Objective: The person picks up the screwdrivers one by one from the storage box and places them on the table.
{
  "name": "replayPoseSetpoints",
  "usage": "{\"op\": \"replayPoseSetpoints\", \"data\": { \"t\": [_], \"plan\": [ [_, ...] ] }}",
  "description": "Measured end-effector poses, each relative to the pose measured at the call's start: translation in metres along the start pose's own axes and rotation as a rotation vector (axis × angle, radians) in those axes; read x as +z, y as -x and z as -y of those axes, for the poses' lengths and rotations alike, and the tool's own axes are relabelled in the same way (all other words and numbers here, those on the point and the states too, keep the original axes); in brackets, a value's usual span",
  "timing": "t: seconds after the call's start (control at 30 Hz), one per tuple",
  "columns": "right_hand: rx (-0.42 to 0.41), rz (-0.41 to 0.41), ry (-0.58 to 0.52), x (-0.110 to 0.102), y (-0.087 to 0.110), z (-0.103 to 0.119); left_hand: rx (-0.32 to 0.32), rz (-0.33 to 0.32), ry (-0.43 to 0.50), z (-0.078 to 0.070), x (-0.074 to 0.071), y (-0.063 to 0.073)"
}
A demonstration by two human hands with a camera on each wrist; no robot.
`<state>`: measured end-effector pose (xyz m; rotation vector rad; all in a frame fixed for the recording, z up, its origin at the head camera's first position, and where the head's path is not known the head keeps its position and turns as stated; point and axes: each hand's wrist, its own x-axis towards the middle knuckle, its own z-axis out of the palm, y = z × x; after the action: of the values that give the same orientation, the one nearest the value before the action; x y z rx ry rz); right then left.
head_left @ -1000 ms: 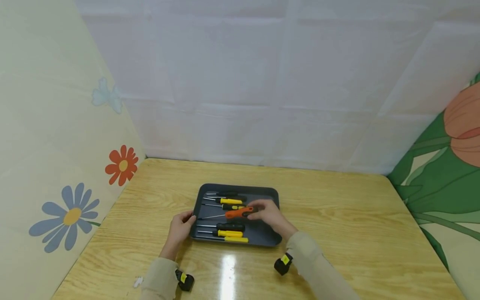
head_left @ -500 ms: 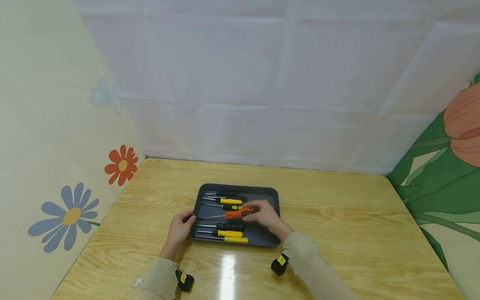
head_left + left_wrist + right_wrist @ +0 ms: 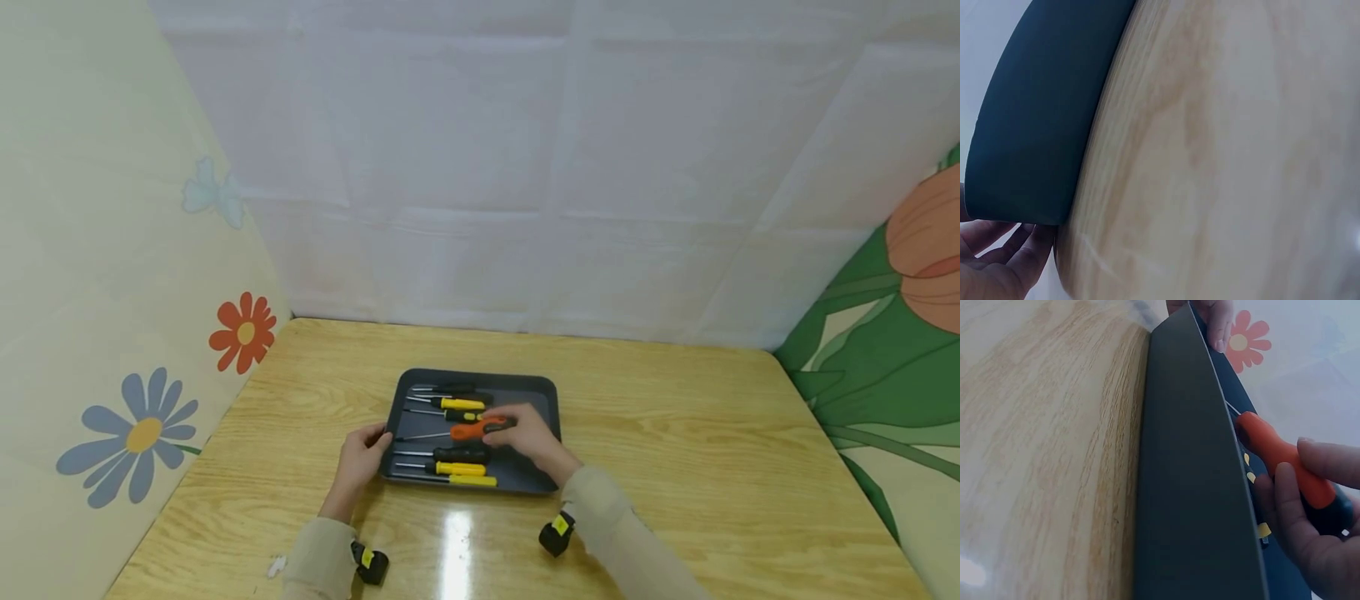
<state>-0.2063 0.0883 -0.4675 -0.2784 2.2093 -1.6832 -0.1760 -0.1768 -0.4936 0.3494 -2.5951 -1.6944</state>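
Observation:
A dark grey tray (image 3: 527, 472) on the wooden table holds several screwdrivers with black or yellow handles. My left hand (image 3: 362, 458) grips its left rim, thumb over the edge; in the left wrist view its fingers (image 3: 1030, 253) are against the tray's outer wall. Between the thumb and fingers of my right hand (image 3: 531, 435) is a screwdriver with an orange and black handle (image 3: 1275, 450), its shaft pointing left over the middle of the tray. It lies between a black screwdriver (image 3: 461, 455) in front and a black-and-yellow one (image 3: 461, 415) behind.
Yellow-handled screwdrivers (image 3: 473, 481) lie along the tray's front side, and dark ones (image 3: 454, 388) along the back. A small white mark (image 3: 277, 566) shows on the table (image 3: 675, 417) at the lower left. Behind the table hangs a white sheet (image 3: 525, 167).
My right hand has shifted slightly left and settled lower, still holding the orange screwdriver, whose handle now looks more level. The left hand and the tray stay in place.

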Motion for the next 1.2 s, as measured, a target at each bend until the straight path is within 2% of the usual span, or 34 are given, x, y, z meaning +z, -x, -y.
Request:
{"op": "replayPoseSetpoints", "data": {
  "t": [0.4, 0.7, 0.93, 1.2],
  "plan": [
    [0.003, 0.008, -0.065, -0.003, 0.005, 0.0, 0.027, -0.012, 0.001, 0.001, 0.002, 0.0],
    [0.002, 0.017, -0.113, -0.01, 0.018, 0.02, 0.026, -0.021, -0.002, 0.002, 0.002, 0.0],
    [-0.011, 0.007, -0.116, -0.016, 0.014, 0.002, 0.024, -0.02, 0.002, 0.002, 0.002, -0.001],
    [0.011, -0.016, -0.106, -0.023, 0.015, -0.003, 0.011, -0.021, -0.009, 0.002, 0.001, 0.0]
  ]
}}
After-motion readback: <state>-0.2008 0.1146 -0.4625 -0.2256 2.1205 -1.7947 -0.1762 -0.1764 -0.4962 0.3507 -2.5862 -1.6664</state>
